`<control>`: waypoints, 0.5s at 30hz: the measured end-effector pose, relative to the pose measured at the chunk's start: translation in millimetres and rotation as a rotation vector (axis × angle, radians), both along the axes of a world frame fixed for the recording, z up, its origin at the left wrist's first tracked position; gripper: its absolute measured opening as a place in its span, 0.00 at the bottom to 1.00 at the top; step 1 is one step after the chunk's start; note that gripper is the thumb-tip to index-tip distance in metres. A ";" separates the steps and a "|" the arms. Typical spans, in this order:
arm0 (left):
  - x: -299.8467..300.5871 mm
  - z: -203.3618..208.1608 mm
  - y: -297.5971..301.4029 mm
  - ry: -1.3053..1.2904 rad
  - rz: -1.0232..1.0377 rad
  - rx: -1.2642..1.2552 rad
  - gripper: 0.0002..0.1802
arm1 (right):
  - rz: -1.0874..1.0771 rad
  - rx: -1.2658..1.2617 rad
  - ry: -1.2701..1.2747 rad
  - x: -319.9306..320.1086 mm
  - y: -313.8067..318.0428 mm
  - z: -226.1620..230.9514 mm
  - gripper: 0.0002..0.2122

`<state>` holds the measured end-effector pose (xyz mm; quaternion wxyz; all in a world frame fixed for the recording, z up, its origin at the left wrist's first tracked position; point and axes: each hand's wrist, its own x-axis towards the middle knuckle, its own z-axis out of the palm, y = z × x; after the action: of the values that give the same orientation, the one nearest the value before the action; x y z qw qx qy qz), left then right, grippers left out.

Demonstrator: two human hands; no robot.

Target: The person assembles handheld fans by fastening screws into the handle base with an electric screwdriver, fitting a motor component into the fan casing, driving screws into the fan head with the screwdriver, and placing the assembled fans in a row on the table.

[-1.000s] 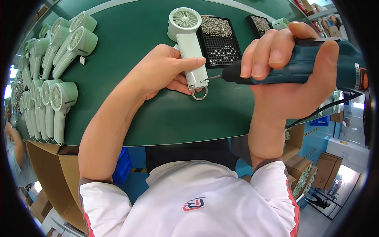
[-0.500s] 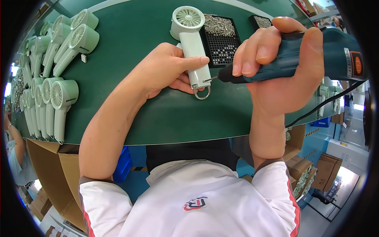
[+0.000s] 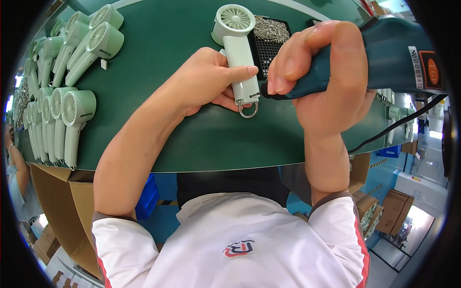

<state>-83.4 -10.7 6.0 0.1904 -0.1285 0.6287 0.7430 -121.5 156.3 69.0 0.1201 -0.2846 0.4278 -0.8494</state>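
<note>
A pale green handheld fan point(image 3: 238, 53) lies on the green table, its round grille at the far end and a metal loop point(image 3: 248, 110) at the near end of its handle. My left hand point(image 3: 216, 81) grips the handle, thumb across the top and fingers beneath. In my right hand point(image 3: 326, 77) is a dark teal electric screwdriver point(image 3: 391, 57), held sideways. Its thin bit meets the handle's lower end just above the loop. Beyond the tool, a black screw tray point(image 3: 272, 31) full of small silver screws is partly hidden by my right hand.
Several pale green fans point(image 3: 77, 108) lie and stand in groups at the left of the table point(image 3: 168, 29). A black cable point(image 3: 398, 126) runs from the screwdriver on the right. An open cardboard box point(image 3: 62, 206) and a blue bin point(image 3: 147, 198) sit below the front edge.
My right hand and the screwdriver have shifted left, and the tool is tilted more steeply. The fan and my left hand have moved slightly right in the picture.
</note>
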 end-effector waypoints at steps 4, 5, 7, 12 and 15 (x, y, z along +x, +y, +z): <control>-1.2 -2.9 -0.7 -0.002 0.022 0.026 0.23 | -0.233 0.370 0.186 5.6 1.6 4.9 0.14; -1.4 -2.9 -0.8 0.004 0.025 0.021 0.23 | -0.293 0.458 0.236 5.8 1.1 6.7 0.14; -2.0 -0.8 -1.1 0.000 0.020 0.005 0.23 | -0.273 0.377 0.273 -1.3 -4.0 1.5 0.12; -0.3 0.5 3.6 0.008 0.034 -0.006 0.22 | -0.267 0.204 0.276 -3.5 -3.9 -9.9 0.09; 0.5 -6.7 5.8 -0.012 0.046 0.037 0.21 | -0.187 0.175 0.382 -9.4 0.3 -10.9 0.10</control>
<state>-83.0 -5.0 -0.7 0.1796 -0.1437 0.6105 0.7579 -130.9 156.5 58.1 -0.0179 -0.3879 0.5392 -0.7473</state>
